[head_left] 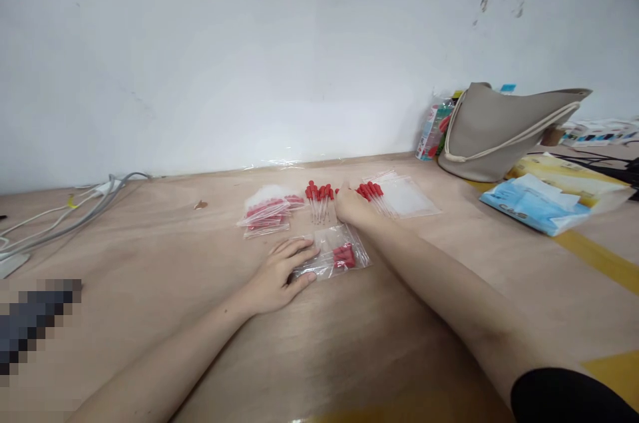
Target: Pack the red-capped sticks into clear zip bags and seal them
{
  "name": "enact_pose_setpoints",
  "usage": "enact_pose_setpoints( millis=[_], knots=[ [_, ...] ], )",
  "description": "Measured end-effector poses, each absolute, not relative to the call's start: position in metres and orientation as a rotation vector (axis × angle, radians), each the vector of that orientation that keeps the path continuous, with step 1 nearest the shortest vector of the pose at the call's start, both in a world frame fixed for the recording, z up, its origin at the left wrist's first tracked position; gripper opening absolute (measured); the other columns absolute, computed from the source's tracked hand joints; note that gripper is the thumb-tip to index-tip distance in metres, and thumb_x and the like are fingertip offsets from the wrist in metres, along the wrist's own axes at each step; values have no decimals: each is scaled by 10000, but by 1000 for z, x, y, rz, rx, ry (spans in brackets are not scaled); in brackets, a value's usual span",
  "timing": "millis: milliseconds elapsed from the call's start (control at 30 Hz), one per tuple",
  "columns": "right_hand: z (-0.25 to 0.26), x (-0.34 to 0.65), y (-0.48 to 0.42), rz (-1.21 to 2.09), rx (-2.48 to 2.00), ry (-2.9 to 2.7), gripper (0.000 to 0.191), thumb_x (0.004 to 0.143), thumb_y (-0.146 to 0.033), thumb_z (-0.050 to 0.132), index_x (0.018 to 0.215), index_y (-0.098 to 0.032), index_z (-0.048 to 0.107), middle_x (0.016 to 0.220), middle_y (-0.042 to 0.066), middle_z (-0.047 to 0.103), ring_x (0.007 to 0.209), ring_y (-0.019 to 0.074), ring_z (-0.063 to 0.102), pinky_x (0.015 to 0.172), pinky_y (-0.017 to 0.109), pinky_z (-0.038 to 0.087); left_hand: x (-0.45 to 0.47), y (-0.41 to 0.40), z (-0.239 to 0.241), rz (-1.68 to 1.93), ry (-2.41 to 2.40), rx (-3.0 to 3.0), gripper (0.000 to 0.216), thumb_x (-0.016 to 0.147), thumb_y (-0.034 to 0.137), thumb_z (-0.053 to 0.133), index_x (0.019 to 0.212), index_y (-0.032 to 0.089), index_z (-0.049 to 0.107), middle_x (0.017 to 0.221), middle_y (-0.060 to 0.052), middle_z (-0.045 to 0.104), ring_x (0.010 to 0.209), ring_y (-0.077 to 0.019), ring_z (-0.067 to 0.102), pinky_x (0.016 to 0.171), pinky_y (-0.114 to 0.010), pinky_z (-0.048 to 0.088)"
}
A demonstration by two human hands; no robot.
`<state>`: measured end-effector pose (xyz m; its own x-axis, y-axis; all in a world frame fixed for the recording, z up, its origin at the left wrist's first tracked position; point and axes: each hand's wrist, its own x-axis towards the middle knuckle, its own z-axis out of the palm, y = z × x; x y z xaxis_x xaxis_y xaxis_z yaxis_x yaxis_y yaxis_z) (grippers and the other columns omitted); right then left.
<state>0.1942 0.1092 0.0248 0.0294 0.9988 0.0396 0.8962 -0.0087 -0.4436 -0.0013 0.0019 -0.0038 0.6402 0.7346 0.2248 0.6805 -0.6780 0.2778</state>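
My left hand (282, 273) lies on the table with fingers spread, its fingertips on the edge of a clear zip bag (324, 266). Inside that bag are several small tools with red handles (344, 255) and thin pale shafts, perhaps screwdrivers. My right hand (352, 206) reaches past the bag, between two groups of loose red-handled tools. One group (319, 193) fans out to its left, the other (370, 191) to its right. Its fingers are blurred and mostly hidden, so a grip does not show. Left of the loose tools is a stack of filled bags (267, 213).
Flat clear bags (412, 196) lie right of the loose tools. Farther right are a grey bag (504, 133) with a rope handle, a printed bottle (430, 130) and a blue tissue pack (536, 203). Cables (94, 210) run along the left side; a wall stands behind.
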Motion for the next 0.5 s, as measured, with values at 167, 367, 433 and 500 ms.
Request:
enact_pose_setpoints(
  millis=[167,367,433,500],
  knots=[
    [29,222,99,463,-1839,-1928,479,781,-126,471,1235,-73,329,912,162,624,832,246,628,698,332,476,-1,1,-4,505,1162,2694,419,895,377,467,1295,255,480,1349,-76,466,1246,-242,415,1042,-459,336],
    [3,272,74,957,-1292,-1412,733,739,-208,466,1352,-172,65,587,-94,452,422,114,500,423,230,443,1,0,-2,516,1165,2691,403,893,372,470,1277,255,498,1335,-77,479,1237,-248,424,1036,-471,336],
    [-9,274,66,1010,-1212,-1227,749,691,-229,507,1317,-198,97,588,-109,445,439,112,520,426,228,468,0,1,-2,508,1162,2692,403,897,370,464,1284,262,490,1345,-75,468,1244,-247,417,1038,-470,334],
    [-17,271,62,1034,-1173,-1110,718,649,-240,553,1248,-212,157,598,-115,461,482,114,555,475,243,511,0,1,-2,502,1160,2694,404,899,368,460,1290,267,482,1350,-73,464,1250,-245,412,1042,-467,331]
  ],
)
